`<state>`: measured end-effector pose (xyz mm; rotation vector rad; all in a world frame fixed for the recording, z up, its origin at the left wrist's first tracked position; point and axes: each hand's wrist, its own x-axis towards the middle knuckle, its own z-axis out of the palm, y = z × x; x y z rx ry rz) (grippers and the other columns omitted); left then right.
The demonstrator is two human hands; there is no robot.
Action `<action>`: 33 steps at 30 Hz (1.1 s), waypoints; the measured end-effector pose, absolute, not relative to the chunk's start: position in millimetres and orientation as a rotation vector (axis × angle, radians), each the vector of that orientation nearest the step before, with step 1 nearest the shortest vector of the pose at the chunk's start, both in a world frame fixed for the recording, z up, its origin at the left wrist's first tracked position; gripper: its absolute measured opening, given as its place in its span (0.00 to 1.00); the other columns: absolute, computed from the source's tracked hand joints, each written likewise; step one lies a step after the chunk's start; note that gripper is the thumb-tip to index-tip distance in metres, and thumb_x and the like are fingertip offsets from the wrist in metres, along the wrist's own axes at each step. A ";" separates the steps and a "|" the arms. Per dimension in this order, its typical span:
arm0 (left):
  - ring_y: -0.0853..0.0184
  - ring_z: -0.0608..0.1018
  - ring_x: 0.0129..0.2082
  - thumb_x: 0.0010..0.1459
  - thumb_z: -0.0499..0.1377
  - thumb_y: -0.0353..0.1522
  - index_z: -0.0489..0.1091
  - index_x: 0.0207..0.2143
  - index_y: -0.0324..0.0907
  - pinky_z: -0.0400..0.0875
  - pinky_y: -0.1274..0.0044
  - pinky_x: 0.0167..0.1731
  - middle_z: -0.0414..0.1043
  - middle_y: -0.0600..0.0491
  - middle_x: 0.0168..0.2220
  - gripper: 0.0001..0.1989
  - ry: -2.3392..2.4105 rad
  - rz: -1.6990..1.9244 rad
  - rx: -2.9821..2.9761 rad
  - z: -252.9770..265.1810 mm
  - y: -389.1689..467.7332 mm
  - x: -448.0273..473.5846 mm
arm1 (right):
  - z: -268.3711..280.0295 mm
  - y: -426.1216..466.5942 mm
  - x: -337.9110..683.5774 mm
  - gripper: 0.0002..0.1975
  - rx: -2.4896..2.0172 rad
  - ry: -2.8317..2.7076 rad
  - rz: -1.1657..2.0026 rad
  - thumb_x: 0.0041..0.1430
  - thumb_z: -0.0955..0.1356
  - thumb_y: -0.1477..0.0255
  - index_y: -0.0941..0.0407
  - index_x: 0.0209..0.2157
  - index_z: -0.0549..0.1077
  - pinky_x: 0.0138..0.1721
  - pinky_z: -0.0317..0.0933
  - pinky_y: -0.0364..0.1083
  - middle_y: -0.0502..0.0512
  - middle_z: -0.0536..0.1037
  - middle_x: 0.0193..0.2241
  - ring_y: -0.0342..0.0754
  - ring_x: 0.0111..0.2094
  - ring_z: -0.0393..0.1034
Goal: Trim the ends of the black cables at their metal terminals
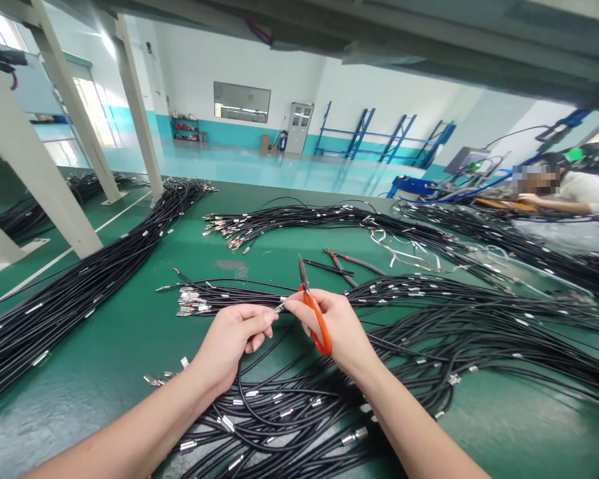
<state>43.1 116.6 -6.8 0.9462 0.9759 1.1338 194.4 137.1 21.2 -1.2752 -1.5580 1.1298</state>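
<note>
Pinching a connector between thumb and fingers, the left hand meets the right hand over the table. The right fingertips are at the connector's far end, and that hand also grips orange-handled scissors, blades pointing away from the person. Just beyond lies a cable bundle, its metal ends to the left; loose cables spread beneath the forearms. Farther out, pliers lie with handles spread, near a second bundle. Another thick bundle runs along the left, beside pale posts. At far right sits a co-worker in white.
</note>
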 end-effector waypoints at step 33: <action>0.77 0.68 0.19 0.45 0.61 0.21 0.72 0.27 0.34 0.64 0.83 0.24 0.67 0.53 0.20 0.04 0.732 0.982 0.437 6.5 122.8 34.0 | 11.6 135.1 190.2 0.13 -1.196 -1.579 0.931 0.50 0.66 0.62 0.59 0.26 0.69 0.22 0.54 0.41 0.48 0.65 0.18 0.41 0.20 0.58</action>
